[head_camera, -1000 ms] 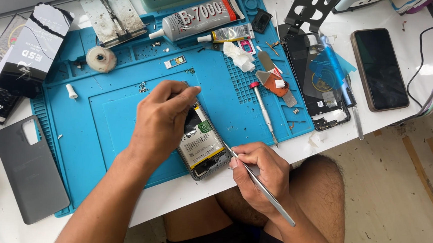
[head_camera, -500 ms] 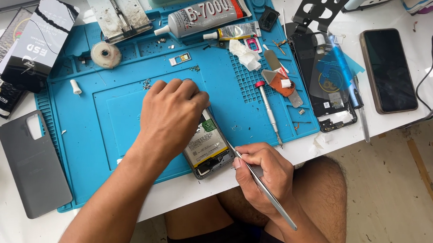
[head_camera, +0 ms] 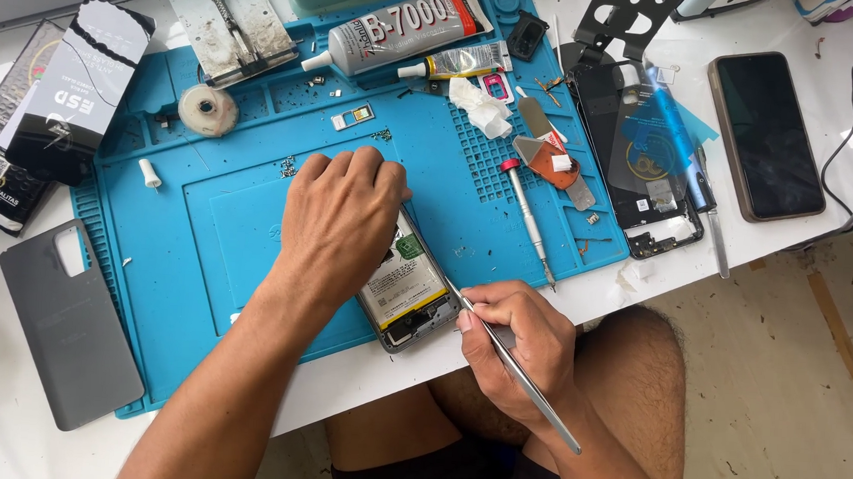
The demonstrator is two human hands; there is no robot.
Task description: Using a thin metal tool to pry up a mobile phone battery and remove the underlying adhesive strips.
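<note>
An opened phone with its battery showing lies on the blue work mat, near the table's front edge. My left hand lies flat over the phone's upper part and pins it down. My right hand grips metal tweezers like a pen, their tip touching the phone's right edge. The upper half of the phone is hidden under my left hand.
A grey back cover lies left of the mat. Glue tubes, a tape roll, a red-capped screwdriver, a scraper, a dark panel and another phone lie behind and to the right. A black box sits far left.
My left hand has slid a little farther over the phone, fingers flattening. The right hand with the tweezers stays at the phone's right edge. The view has shifted slightly.
</note>
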